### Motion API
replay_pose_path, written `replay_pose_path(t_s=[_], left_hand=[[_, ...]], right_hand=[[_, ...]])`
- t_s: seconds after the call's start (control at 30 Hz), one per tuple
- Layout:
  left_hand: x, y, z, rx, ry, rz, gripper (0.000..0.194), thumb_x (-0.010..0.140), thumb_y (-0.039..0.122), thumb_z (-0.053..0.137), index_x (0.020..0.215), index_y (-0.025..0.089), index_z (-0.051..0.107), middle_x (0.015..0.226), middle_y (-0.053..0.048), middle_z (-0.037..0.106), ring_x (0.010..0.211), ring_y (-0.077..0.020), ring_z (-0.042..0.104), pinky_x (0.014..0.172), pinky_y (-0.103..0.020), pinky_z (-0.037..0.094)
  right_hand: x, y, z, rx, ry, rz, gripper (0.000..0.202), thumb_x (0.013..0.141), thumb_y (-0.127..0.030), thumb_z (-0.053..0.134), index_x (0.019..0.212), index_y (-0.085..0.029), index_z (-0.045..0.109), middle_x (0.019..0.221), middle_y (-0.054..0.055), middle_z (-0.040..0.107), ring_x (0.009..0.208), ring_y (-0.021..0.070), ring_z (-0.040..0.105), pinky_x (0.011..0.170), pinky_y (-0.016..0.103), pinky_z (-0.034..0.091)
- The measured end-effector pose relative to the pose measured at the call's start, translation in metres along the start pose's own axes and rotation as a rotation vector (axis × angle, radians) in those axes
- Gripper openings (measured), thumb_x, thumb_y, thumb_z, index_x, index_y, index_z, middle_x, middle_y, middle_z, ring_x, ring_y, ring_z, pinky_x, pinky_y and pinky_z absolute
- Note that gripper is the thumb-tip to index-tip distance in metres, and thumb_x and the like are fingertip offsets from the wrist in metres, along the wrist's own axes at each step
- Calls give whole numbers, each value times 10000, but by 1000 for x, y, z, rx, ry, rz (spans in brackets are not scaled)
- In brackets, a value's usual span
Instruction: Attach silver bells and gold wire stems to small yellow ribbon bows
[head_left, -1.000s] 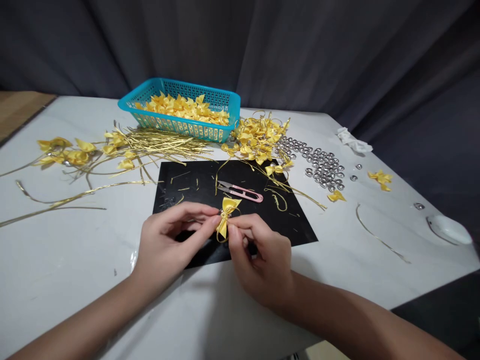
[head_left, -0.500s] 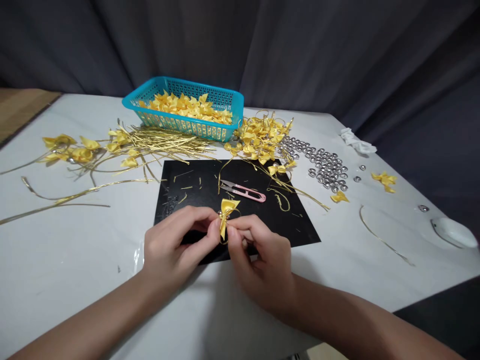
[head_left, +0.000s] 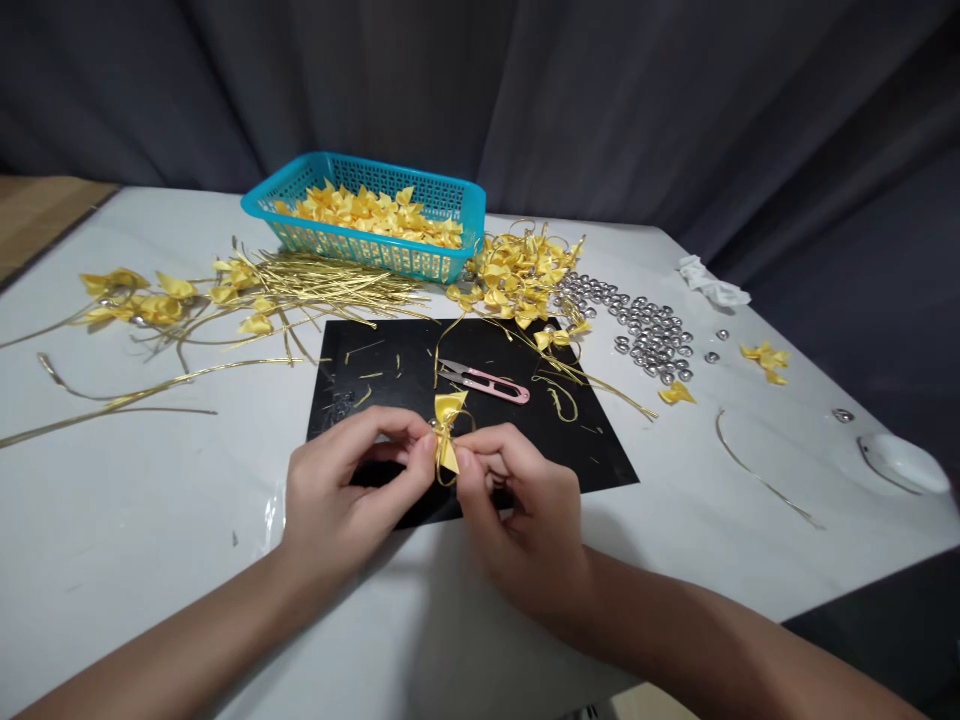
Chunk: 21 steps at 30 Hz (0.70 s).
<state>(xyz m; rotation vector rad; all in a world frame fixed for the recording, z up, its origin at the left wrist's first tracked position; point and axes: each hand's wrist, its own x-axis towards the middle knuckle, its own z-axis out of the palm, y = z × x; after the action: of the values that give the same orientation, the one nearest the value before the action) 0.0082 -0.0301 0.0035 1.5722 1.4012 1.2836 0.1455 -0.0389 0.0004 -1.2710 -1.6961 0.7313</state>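
A yellow ribbon bow (head_left: 449, 410) with gold cord looped about its middle is held up between my two hands, over the black mat (head_left: 600, 455). My left hand (head_left: 360, 470) pinches the bow's left side between thumb and fingertips. From the right, my right hand (head_left: 521, 505) pinches at the bow's other side, where the gold cord loops; the exact grip point is partly hidden by the fingertips. Just beyond the bow, pink thread snips (head_left: 487, 384) lie on the mat among short gold cord scraps.
Behind the mat a blue basket (head_left: 360, 240) holds many yellow bows. Gold cords (head_left: 337, 285) lie in front of it. To the right are a pile of corded bows (head_left: 517, 270), silver bells or beads (head_left: 652, 335), a crumpled white cloth (head_left: 712, 283) and a white object (head_left: 904, 463).
The bow has turned slightly between my fingertips, and its lower tail now faces me more broadly. The gold cord loop at its right shows more clearly. Both hands keep their pinch.
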Motion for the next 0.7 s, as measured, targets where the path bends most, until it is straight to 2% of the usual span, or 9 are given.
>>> replay_pose_path(t_s=[0.1,0.2,0.33,0.43,0.53,0.7], left_hand=[[4,3,2,-117,-52,-129,77,673,154,683,667,214,635,644,37,660,554,-95,581,526,-150,456],[10,3,3,-269,-113,-305,60,659,218,712,665,192,658,644,15,681,572,-113,612,524,-162,474],[15,-3,3,-432,-217,-454,106,640,252,742,671,171,682,634,4,696,594,-113,631,577,-166,494],[16,-8,2,-490,-247,-524,123,627,241,758,693,162,691,634,8,700,588,-90,623,579,-141,482],[16,-10,2,-523,-235,-555,100,641,214,749,697,160,687,619,16,696,579,-70,611,579,-118,466],[18,-11,-1,-588,-278,-597,35,686,192,704,686,161,687,571,34,663,544,-43,570,548,-92,434]], right_hand=[[1,2,0,-1,18,-5,90,826,-148,463,764,-178,521,457,-73,460,354,46,381,377,156,294],[3,4,-1,-8,25,-24,101,831,-142,453,779,-181,530,473,-63,491,382,61,436,401,161,336],[5,5,-4,-96,2,-71,109,824,-124,451,780,-177,535,512,-47,544,398,62,470,427,159,366],[7,5,-6,-254,-7,-142,122,809,-118,457,755,-174,551,479,-61,502,356,52,398,411,162,334],[10,6,-7,-354,-33,-211,147,809,-123,447,733,-165,565,453,-64,459,352,56,389,403,167,320],[10,6,-7,-271,-40,-205,137,813,-112,443,769,-169,560,452,-76,434,348,51,368,402,153,331]])
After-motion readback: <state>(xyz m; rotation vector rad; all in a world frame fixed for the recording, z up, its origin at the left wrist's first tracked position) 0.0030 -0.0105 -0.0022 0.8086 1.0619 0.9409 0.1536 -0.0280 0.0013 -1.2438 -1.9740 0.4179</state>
